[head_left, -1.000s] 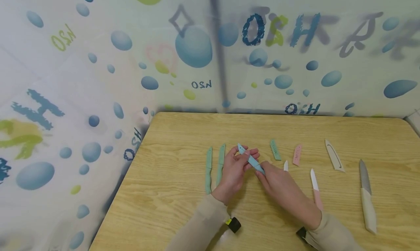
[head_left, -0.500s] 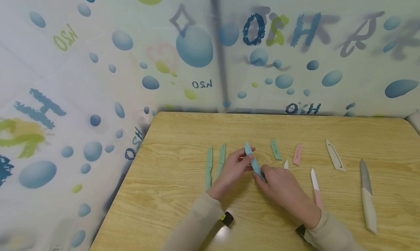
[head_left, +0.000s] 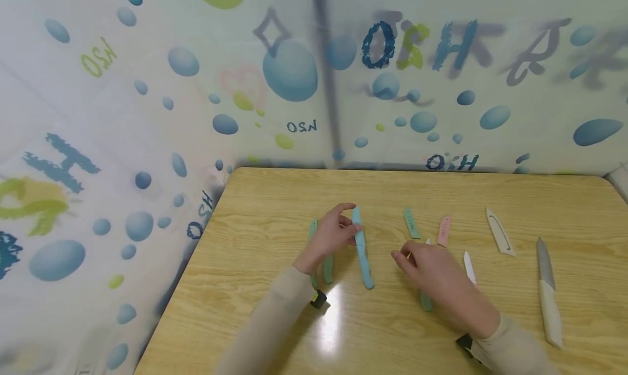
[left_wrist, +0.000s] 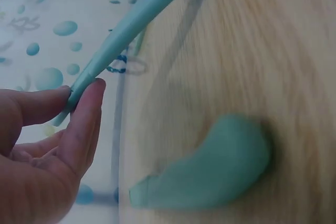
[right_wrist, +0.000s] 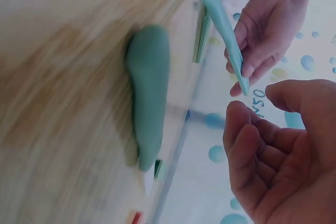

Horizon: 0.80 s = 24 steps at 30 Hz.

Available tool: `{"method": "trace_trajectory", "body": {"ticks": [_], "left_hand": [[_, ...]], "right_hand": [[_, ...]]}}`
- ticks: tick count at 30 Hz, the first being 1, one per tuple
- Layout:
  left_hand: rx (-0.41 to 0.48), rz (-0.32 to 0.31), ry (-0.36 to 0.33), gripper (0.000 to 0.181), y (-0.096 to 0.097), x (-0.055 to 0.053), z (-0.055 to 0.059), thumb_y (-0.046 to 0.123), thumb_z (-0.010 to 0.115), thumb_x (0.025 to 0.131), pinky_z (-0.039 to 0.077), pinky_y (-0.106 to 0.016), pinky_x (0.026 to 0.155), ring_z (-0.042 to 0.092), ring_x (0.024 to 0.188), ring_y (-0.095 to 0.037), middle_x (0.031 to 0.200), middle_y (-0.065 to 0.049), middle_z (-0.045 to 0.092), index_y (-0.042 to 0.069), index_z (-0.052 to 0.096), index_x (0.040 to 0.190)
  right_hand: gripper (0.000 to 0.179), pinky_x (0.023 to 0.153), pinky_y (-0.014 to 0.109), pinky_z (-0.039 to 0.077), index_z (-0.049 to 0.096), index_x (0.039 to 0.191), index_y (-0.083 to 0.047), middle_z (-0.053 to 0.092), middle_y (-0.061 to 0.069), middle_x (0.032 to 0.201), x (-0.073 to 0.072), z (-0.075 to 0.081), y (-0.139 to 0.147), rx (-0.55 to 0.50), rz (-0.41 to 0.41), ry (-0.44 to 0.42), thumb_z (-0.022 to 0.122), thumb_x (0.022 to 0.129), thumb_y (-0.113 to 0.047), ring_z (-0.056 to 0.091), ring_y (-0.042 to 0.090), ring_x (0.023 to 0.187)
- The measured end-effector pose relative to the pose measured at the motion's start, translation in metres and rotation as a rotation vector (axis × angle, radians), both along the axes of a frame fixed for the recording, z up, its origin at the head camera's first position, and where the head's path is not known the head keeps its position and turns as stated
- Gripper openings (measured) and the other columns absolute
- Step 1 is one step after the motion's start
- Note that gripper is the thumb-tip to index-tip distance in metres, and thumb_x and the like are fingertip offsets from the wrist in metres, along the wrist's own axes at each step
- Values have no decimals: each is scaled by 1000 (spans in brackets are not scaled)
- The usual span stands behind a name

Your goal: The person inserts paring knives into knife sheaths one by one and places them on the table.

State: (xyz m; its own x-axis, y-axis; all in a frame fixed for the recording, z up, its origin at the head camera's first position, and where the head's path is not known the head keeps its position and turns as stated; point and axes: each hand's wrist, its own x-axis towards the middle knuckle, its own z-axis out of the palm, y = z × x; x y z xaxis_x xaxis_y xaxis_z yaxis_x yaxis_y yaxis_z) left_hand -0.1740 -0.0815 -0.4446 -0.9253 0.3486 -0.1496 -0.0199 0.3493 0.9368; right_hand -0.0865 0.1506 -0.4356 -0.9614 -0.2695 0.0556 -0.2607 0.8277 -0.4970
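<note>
My left hand (head_left: pixel 333 234) pinches a light blue paring knife (head_left: pixel 363 263) between thumb and fingers at its sheathed end, the handle pointing towards me. In the left wrist view the knife slants up from the fingertips (left_wrist: pixel 92 90) above the wood. My right hand (head_left: pixel 441 271) is apart from it, fingers loosely bent and holding nothing. Below that hand lies an unsheathed green knife (right_wrist: pixel 149 93), mostly hidden in the head view. Two sheathed green knives, one with its handle (head_left: pixel 327 268) showing, lie partly covered by the left hand.
Loose sheaths lie towards the back: a green sheath (head_left: pixel 411 224), a pink sheath (head_left: pixel 444 231) and a white sheath (head_left: pixel 500 233). A white-bladed knife (head_left: pixel 469 267) lies beside the right hand. Further right is a larger knife with a cream handle (head_left: pixel 551 309). A patterned wall backs the wooden table (head_left: pixel 275 200).
The right hand has let go of the blue knife's handle and drawn back right. My left hand has moved left with the knife, now turned more upright in the head view.
</note>
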Motion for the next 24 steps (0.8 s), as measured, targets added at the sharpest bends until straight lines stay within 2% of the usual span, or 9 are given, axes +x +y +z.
{"method": "trace_trajectory", "body": {"ticks": [3,8,11,17,24], "left_hand": [[-94,-36,31,53,-3,-7,0,8,64,103,65,-39,73,74,80,-35,98,-14,68,5,46,153],[-332,-98,121,49,-4,-16,2,10,65,103,61,-28,68,74,79,-25,100,-13,73,0,50,149],[-436,-125,156,49,-3,-20,3,9,66,102,58,-25,66,74,76,-22,101,-16,76,-3,52,147],[-512,-136,157,44,-1,-28,3,7,69,100,61,-26,67,74,72,-17,106,-21,76,-6,57,141],[-559,-143,149,31,3,-32,0,8,71,99,54,-23,58,69,65,-13,94,-14,77,-2,68,129]], "right_hand": [[24,47,26,38,72,95,-8,49,-9,58,0,2,6,-6,2,-10,62,106,-27,42,8,50],[24,45,25,37,74,100,-6,51,-10,59,0,3,10,-9,-2,-26,61,106,-25,43,7,49],[25,44,25,38,74,101,-5,52,-9,60,-1,3,12,-5,-11,-30,61,106,-25,43,7,49],[23,43,25,37,72,101,-4,51,-8,60,-2,3,16,3,-22,-13,62,105,-23,43,8,49],[23,44,24,35,71,98,-4,50,-7,60,-5,3,17,12,-18,-10,61,105,-23,42,8,49]]}}
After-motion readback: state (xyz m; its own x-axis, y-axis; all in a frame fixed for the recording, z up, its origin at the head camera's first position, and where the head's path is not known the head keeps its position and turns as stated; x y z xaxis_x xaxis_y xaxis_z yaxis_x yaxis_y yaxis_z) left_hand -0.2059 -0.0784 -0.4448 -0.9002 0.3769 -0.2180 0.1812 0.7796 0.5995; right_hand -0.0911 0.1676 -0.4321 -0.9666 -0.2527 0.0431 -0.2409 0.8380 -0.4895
